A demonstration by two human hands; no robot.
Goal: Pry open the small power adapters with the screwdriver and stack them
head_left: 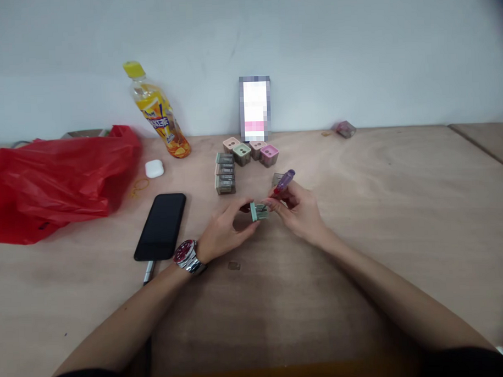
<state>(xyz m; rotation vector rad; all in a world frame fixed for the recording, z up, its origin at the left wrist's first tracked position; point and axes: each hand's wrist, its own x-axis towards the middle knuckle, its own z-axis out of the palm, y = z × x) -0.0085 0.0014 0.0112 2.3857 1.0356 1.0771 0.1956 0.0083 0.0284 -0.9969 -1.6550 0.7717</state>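
Between thumb and fingers, my left hand (224, 233) grips the pale green top of a pencil sharpener (254, 211), turned on its side. My right hand (299, 211) is closed around a screwdriver (285, 181) with a purple and red handle. The screwdriver's shaft points left into the sharpener's inner side; its exact tip is too small to make out. Just behind my right hand sits a dark see-through sharpener bin (277, 179), partly hidden. A small brownish see-through piece (234, 265) lies on the table nearer to me.
Several two-hole sharpeners (242, 153) stand beyond my hands, with a row of others (225, 173) on their sides. A phone (255, 108) leans on the wall. To the left are a tea bottle (160, 114), white case (154, 169), black phone (160, 227) with cable and red bag (61, 184).
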